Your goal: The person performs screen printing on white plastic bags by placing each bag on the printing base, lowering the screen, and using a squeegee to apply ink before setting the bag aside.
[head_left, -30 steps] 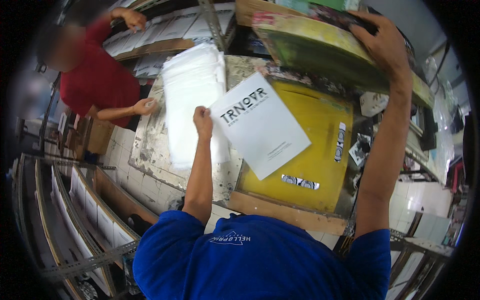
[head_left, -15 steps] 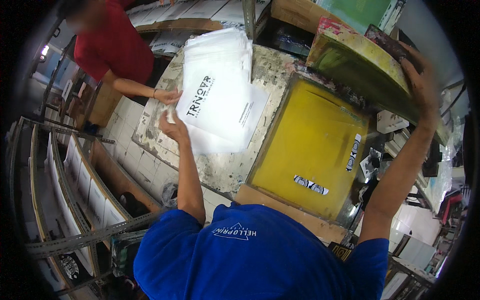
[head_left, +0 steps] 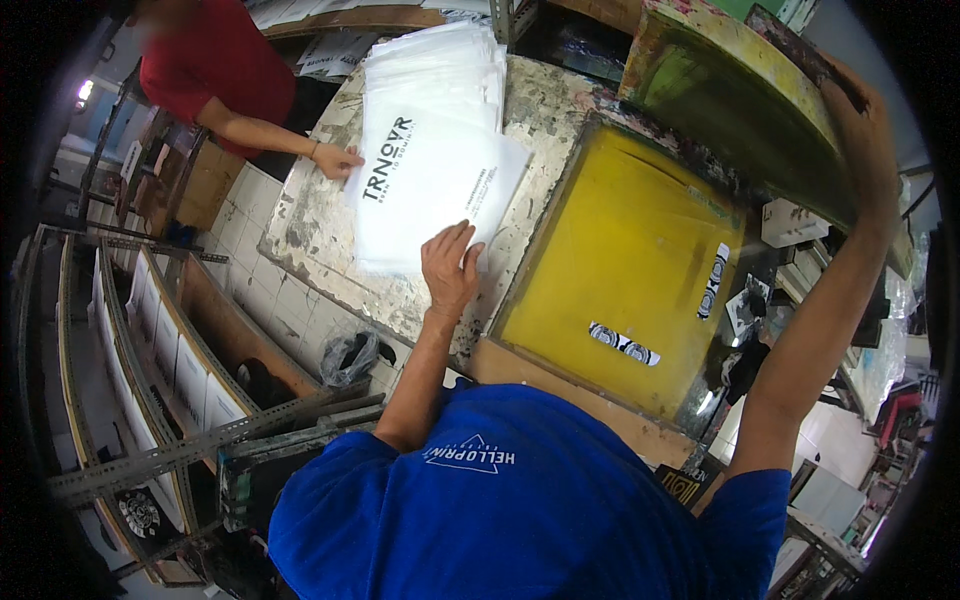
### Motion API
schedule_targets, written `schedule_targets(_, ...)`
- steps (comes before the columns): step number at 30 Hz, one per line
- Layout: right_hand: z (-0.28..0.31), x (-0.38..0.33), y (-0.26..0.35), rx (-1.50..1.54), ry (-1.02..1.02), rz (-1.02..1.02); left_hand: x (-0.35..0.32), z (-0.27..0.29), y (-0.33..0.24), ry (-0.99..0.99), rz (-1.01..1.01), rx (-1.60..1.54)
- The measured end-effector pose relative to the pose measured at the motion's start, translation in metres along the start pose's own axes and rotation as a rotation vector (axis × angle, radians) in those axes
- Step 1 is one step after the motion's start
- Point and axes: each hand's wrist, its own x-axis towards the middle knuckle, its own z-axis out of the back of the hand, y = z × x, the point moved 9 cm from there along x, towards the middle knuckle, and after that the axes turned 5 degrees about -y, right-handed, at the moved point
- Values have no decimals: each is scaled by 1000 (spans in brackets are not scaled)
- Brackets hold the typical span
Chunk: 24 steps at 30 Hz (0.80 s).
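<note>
Nearest is the person's blue shirt (head_left: 520, 510), with both forearms reaching up from it. The left hand (head_left: 450, 270) lies flat, fingers spread, on the near edge of a printed white sheet (head_left: 435, 190) topping a stack of white sheets (head_left: 440, 70) on the worn, paint-stained table (head_left: 560, 110). Just right of the stack sits the yellow printing screen (head_left: 630, 260) in its wooden frame. The right hand (head_left: 855, 100) reaches up to the raised, ink-smeared frame (head_left: 735, 85); it seems to grip its edge, though the view there is warped. Farther off, a co-worker's hand (head_left: 338, 160) touches the sheet's far corner.
</note>
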Motion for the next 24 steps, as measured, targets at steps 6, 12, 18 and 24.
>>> schedule_targets(6,-4,12,-29,57,11,109,-23,-20,28,133,56,156)
schedule_targets(12,-6,15,-25,115,31,76,-49,-36,66,194,252,121)
schedule_targets(18,1,17,-18,-78,-44,127,-20,-31,68,37,380,40)
schedule_targets(24,5,11,0,-111,-117,185,-40,-27,65,114,192,123)
